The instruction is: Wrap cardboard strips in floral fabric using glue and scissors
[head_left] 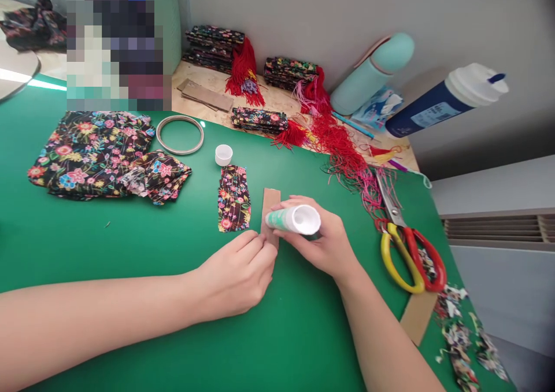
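Note:
My right hand (326, 239) is wrapped round a glue stick (289, 219) with a white base and a green-and-white label. The stick's far end points down at a narrow strip of cardboard (272, 198) on the green table. Closed fingers of my left hand (243, 270) pinch the near end of that strip, which they partly hide. Left of the strip lies a small rectangle of black floral cloth (234, 198). Just behind the cloth, a white cap (224, 155) rests on the table.
Folded floral fabric (95, 155) and a tape ring (180, 135) lie at left. Bundles with red tassels (260, 120) line the back, beside a teal bottle (364, 82) and a blue bottle (429, 111). Scissors (401, 247) and cloth scraps (459, 340) lie at right.

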Motion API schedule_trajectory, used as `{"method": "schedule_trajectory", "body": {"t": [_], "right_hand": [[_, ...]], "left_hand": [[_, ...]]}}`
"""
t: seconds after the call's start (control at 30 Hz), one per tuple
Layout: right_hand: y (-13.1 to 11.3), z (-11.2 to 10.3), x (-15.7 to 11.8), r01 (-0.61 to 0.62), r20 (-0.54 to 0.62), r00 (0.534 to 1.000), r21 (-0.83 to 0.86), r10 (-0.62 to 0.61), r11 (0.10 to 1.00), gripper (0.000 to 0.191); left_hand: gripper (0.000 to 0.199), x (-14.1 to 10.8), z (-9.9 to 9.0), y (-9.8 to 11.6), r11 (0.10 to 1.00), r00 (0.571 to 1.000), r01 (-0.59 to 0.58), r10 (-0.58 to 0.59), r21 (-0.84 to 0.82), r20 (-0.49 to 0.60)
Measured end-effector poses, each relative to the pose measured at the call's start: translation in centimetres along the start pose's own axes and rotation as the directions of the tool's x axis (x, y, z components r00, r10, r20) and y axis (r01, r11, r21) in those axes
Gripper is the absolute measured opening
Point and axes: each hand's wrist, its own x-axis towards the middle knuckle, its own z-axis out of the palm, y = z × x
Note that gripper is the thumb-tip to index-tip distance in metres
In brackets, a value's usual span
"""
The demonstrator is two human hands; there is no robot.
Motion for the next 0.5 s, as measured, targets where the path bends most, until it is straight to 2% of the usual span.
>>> {"method": "schedule_trajectory", "body": {"t": [0.07, 0.2, 0.3, 0.4, 0.5], "right_hand": [[0.0, -0.02, 0.01, -0.022, -0.023, 1.0, -0.029, 0.021, 0.999, 0.031], [-0.25, 0.18, 0.22, 0.05, 0.073, 0.996, 0.077, -0.056, 0.996, 0.03], [-0.22, 0.25, 0.26, 0.02, 0.035, 0.999, 0.016, -0.02, 1.0, 0.029], [-0.03, 0.13, 0.14, -0.01, 0.009, 1.0, -0.025, 0.01, 1.0, 0.028], [-0.01, 0.15, 0.12, 0.035, 0.066, 0.997, 0.06, -0.039, 0.998, 0.031]], "left_hand": [[0.03, -0.01, 0.08, 0.05, 1.0, 1.0, -0.017, 0.017, 0.014, -0.021], [0.023, -0.03, 0.18, 0.12, 0.999, 0.997, -0.045, 0.046, 0.016, -0.058], [0.018, -0.08, 0.15, 0.18, 0.998, 0.994, -0.059, 0.061, 0.021, -0.091], [0.018, -0.16, 0.01, 0.23, 0.997, 0.993, -0.063, 0.067, 0.046, -0.095], [0.023, -0.26, -0.25, 0.23, 0.993, 0.994, -0.082, 0.088, 0.086, -0.068]]}}
